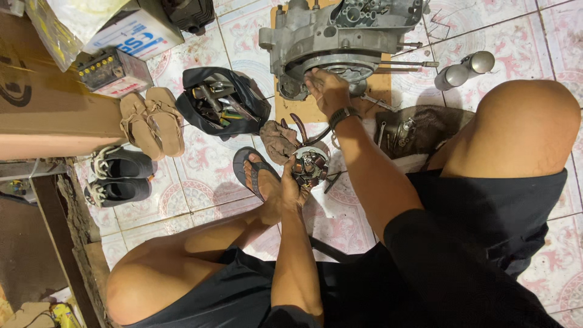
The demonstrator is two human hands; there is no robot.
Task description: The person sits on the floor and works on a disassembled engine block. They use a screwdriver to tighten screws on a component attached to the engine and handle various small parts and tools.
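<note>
- The person sits low on the tiled floor (200, 188), with both bare knees up, one on the left and one on the right.
- The left hand (290, 185) is closed around a round metal part with copper coils (310, 165). It holds the part up just above the floor, near the middle of the view.
- The right hand (327, 90) reaches far out and rests on the round opening of a big grey engine case (340, 36). The fingers are bent on the rim, but I cannot tell if they grip anything.
- A dark watch (341, 115) sits on the right wrist.
- The engine case stands on a brown board (310, 109) at the far side of the floor.
- A dirty rag (277, 140) lies just left of the round part, and pliers with red handles (300, 126) lie beside the rag.
- A foot in a dark flip-flop (255, 173) is on the floor, right by the left hand.
- A black bag full of tools (221, 100) lies open to the left of the rag.
- Brown sandals (152, 121) and black shoes (118, 176) sit further left, near a cardboard box (48, 115).
- Two shiny metal tubes (464, 68) lie far on the right.
- A brown cloth with small tools (419, 130) lies by the right knee.
</note>
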